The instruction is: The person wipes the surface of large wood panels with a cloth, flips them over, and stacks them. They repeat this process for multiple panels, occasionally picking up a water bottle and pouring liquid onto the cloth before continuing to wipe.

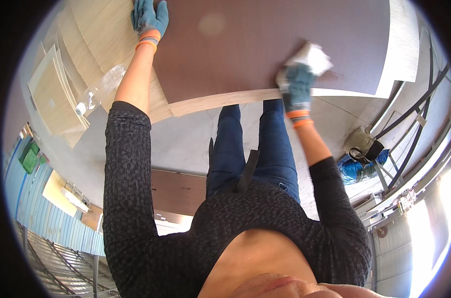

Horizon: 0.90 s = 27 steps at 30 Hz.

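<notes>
A dark brown board (230,54) lies in front of me on top of pale wood sheets, their light edge showing along its near side. My left hand (149,20), in a blue-grey glove with an orange cuff, rests by the board's far left edge with its fingers stretched out. Near the board's front right part, my right hand (298,87), gloved alike, grips a crumpled white cloth (314,59) against the brown surface. Motion blurs this hand and the cloth slightly. A darker smear shows on the board just right of the cloth.
Left of my left forearm lies a clear plastic bottle (104,88) on pale wood sheets, beside thin stacked offcuts (54,89). Dark metal bars (414,111) stand at the right, near a beige bag (360,141) and blue plastic (354,170). A green bin (29,156) is far left.
</notes>
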Available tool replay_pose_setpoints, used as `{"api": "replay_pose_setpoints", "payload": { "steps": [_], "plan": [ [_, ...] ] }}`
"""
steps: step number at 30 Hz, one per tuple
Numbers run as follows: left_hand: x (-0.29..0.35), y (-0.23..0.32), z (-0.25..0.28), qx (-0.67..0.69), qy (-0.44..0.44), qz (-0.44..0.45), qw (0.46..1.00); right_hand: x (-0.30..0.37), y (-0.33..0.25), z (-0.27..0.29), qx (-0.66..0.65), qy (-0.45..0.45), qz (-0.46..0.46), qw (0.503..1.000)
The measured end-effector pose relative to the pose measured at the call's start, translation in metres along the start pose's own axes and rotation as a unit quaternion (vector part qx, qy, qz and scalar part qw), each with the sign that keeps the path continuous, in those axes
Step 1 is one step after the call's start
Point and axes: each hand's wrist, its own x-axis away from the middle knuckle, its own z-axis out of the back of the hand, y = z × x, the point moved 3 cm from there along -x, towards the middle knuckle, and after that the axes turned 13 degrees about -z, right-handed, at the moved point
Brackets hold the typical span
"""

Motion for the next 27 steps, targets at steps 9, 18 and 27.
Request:
{"api": "replay_pose_setpoints", "payload": {
  "steps": [9,18,27],
  "plan": [
    [-0.014,-0.011,-0.004,0.072,-0.144,0.036,0.986,-0.036,-0.329,0.026,-0.140,0.066,0.380,0.912],
    [0.004,-0.047,0.028,0.349,0.138,0.312,0.873,0.050,-0.291,0.042,-0.411,-0.429,0.222,0.773],
    [0.170,0.068,0.162,0.276,0.001,0.521,0.808,-0.040,-0.159,0.147,-0.631,-0.209,-0.005,0.747]
  ]
}}
